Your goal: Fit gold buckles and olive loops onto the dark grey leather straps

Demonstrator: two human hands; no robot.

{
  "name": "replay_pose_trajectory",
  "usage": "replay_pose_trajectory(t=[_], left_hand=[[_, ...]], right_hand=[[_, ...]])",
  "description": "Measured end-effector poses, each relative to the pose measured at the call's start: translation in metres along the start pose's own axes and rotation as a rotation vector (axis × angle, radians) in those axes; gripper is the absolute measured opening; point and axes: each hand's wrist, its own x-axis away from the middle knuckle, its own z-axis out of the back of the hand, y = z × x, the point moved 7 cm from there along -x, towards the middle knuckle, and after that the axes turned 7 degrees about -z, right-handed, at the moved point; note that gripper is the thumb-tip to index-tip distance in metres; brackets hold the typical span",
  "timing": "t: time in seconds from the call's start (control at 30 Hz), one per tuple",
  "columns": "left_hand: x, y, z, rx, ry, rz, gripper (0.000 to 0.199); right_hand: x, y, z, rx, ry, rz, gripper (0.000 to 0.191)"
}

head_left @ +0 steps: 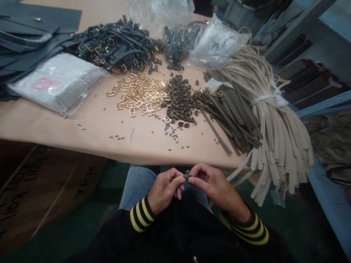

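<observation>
Just off the table's front edge, above the lap, my two hands meet fingertip to fingertip. My left hand pinches a thin gold piece, seemingly a buckle, mostly covered by the fingers. With thumb and forefinger, my right hand grips a small olive-brown strap loop touching the gold piece. On the table ahead lie a pile of gold buckles and, right beside it, a heap of similar brown loops. Olive-brown straps lie in a bunch to their right.
Small dark bits are scattered near the table's front edge. A tied bundle of beige strips hangs over the right corner. Dark buckled straps, a plastic-wrapped packet and a clear bag lie farther back. A cardboard box stands below left.
</observation>
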Motion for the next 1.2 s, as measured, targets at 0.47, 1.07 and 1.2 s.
replay_pose_trajectory(t=[0.47, 1.07, 1.2], left_hand=[[0.003, 0.0, -0.006, 0.186, -0.154, -0.05, 0.029], [-0.001, -0.004, 0.009, -0.022, -0.056, -0.076, 0.025], [-0.005, -0.009, 0.011, 0.071, -0.055, -0.032, 0.03]], right_hand=[[-0.01, 0.002, -0.011, -0.278, -0.187, -0.068, 0.017], [-0.013, 0.0, -0.016, -0.093, -0.05, -0.005, 0.007], [-0.013, -0.003, -0.005, -0.062, -0.058, 0.026, 0.011]])
